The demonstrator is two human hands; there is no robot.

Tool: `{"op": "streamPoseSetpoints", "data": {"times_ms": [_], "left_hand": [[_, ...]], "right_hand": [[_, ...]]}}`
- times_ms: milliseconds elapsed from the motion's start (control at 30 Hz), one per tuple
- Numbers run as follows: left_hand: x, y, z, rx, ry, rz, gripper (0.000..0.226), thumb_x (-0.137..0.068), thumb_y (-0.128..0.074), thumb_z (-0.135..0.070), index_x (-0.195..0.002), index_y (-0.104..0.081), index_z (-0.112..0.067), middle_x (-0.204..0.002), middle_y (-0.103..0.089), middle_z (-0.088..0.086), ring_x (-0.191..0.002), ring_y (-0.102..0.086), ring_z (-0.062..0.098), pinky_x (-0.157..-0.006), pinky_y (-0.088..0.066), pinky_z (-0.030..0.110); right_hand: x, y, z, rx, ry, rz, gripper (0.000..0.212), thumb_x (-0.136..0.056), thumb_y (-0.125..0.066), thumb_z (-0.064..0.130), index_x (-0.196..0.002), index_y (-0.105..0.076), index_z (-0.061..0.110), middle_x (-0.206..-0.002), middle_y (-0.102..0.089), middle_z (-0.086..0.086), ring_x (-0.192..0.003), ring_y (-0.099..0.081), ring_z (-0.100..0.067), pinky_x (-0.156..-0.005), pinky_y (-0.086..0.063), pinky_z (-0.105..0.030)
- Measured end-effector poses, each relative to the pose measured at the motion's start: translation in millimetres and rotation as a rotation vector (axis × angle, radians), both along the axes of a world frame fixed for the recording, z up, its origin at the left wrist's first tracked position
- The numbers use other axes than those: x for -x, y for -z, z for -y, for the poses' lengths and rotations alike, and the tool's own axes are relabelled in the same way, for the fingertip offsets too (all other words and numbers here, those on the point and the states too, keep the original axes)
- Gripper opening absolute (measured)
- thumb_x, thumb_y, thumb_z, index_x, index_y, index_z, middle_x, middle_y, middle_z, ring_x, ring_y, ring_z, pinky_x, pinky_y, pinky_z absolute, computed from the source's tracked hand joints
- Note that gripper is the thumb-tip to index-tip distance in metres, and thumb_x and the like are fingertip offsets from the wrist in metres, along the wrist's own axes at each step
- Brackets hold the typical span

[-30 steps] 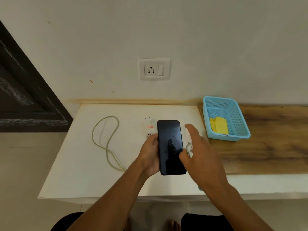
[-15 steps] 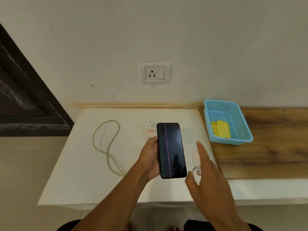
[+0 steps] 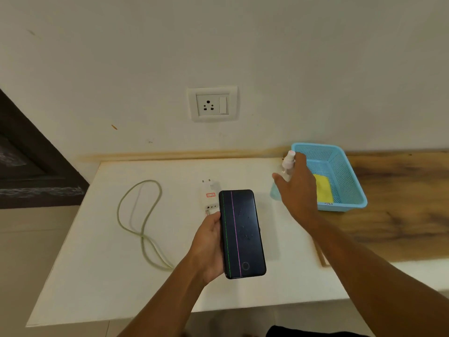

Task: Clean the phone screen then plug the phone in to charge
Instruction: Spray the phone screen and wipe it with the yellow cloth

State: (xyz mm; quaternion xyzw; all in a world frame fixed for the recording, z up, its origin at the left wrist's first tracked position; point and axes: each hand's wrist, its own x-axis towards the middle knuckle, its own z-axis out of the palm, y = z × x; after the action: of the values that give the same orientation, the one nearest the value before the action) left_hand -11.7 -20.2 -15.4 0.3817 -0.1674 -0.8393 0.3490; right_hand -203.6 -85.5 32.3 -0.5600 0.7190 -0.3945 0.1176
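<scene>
While left hand [image 3: 208,242] clasps phone [image 3: 241,233], right hand [image 3: 297,188] gripping spray bottle [image 3: 288,164] beside basket [image 3: 349,188]

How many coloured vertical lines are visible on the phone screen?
2. A green line runs near the left edge of the phone; a pink line is to its right. None appear hidden.

The phone [image 3: 241,233] screen is black, with one thin green line and one pink line along it. At 2 o'clock from it, the basket [image 3: 349,181] is light blue mesh; the cloth [image 3: 323,190] inside is yellow. The cable [image 3: 143,222] is pale green, the charger [image 3: 208,197] white with a red label.
</scene>
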Motion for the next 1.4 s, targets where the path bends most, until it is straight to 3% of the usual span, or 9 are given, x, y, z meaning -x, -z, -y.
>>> {"op": "streamPoseSetpoints", "data": {"times_ms": [167, 433, 833, 933, 1033, 1100, 1200, 1300, 1400], "left_hand": [[-1.7, 5.9, 4.9, -0.003, 0.012, -0.005, 0.053, -0.095, -0.035, -0.042, -0.130, -0.058, -0.010, -0.138, -0.053, 0.025, -0.128, -0.049, 0.044, -0.108, -0.037, 0.060], [-4.9, 11.5, 9.2, -0.023, 0.010, -0.009, 0.053, -0.096, -0.034, -0.043, -0.130, -0.058, -0.011, -0.138, -0.053, 0.024, -0.129, -0.049, 0.042, -0.108, -0.037, 0.059], [-2.0, 12.0, 6.6, -0.038, 0.016, -0.005, 0.052, -0.097, -0.033, -0.045, -0.129, -0.060, -0.014, -0.136, -0.056, 0.022, -0.125, -0.053, 0.040, -0.107, -0.037, 0.059], [0.0, 6.0, 6.7, -0.048, 0.022, -0.027, 0.052, -0.096, -0.033, -0.043, -0.128, -0.061, -0.013, -0.135, -0.057, 0.022, -0.126, -0.053, 0.040, -0.108, -0.037, 0.058], [2.9, 0.3, 5.5, -0.053, 0.023, -0.048, 0.051, -0.096, -0.034, -0.041, -0.128, -0.061, -0.012, -0.136, -0.056, 0.022, -0.127, -0.052, 0.041, -0.109, -0.037, 0.057], [5.4, -4.3, 3.5, -0.072, 0.001, -0.080, 0.051, -0.096, -0.034, -0.039, -0.129, -0.060, -0.010, -0.134, -0.058, 0.022, -0.127, -0.052, 0.040, -0.109, -0.037, 0.055], [8.1, -9.5, 1.7, -0.100, -0.024, -0.120, 0.051, -0.096, -0.034, -0.037, -0.128, -0.060, -0.008, -0.131, -0.060, 0.022, -0.124, -0.054, 0.039, -0.107, -0.040, 0.052], [9.1, -10.2, 2.9, -0.106, -0.020, -0.104, 0.051, -0.096, -0.034, -0.038, -0.128, -0.061, -0.009, -0.131, -0.060, 0.022, -0.125, -0.054, 0.039, -0.108, -0.040, 0.051], [8.7, -8.3, 4.3, -0.098, -0.022, -0.081, 0.051, -0.096, -0.034, -0.038, -0.127, -0.062, -0.009, -0.130, -0.061, 0.022, -0.125, -0.053, 0.040, -0.109, -0.039, 0.052]], "right_hand": [[-0.1, 19.7, 25.6, -0.025, 0.014, -0.032, 0.043, -0.083, -0.066, 0.014, -0.120, -0.045, 0.011, -0.109, -0.057, -0.009, -0.098, -0.054, -0.024, -0.076, -0.033, -0.025], [1.4, 42.1, 37.9, -0.076, 0.031, 0.033, 0.046, -0.084, -0.066, 0.015, -0.124, -0.043, 0.010, -0.119, -0.055, -0.009, -0.109, -0.052, -0.021, -0.077, -0.024, -0.009], [6.6, 49.0, 34.1, -0.128, 0.061, 0.105, 0.069, -0.076, -0.075, 0.030, -0.132, -0.039, 0.012, -0.129, -0.053, -0.009, -0.119, -0.049, -0.025, -0.097, -0.041, -0.033], [12.3, 37.7, 22.1, 0.047, 0.109, 0.078, 0.052, -0.083, -0.064, 0.039, -0.125, -0.047, 0.013, -0.119, -0.058, -0.007, -0.111, -0.053, -0.023, -0.095, -0.045, -0.040], [35.0, 23.0, 17.6, 0.156, 0.218, -0.040, 0.028, -0.092, -0.051, 0.022, -0.115, -0.056, 0.008, -0.107, -0.060, -0.011, -0.099, -0.056, -0.025, -0.083, -0.038, -0.024], [62.5, 22.9, 22.4, 0.021, 0.308, -0.122, 0.026, -0.090, -0.047, 0.012, -0.112, -0.059, 0.006, -0.108, -0.061, -0.015, -0.099, -0.055, -0.027, -0.077, -0.031, -0.021], [101.6, 31.6, 29.6, -0.337, 0.353, -0.232, 0.026, -0.085, -0.047, 0.005, -0.108, -0.059, 0.000, -0.109, -0.061, -0.020, -0.098, -0.058, -0.034, -0.078, -0.043, -0.035], [115.7, 33.2, 32.1, -0.675, 0.285, -0.286, 0.019, -0.083, -0.055, 0.015, -0.096, -0.055, 0.001, -0.089, -0.060, -0.016, -0.079, -0.058, -0.032, -0.065, -0.043, -0.033], [118.2, 36.9, 38.6, -0.775, 0.262, -0.300, 0.020, -0.080, -0.062, 0.018, -0.090, -0.052, 0.003, -0.073, -0.055, -0.010, -0.070, -0.055, -0.028, -0.058, -0.041, -0.031]]}}
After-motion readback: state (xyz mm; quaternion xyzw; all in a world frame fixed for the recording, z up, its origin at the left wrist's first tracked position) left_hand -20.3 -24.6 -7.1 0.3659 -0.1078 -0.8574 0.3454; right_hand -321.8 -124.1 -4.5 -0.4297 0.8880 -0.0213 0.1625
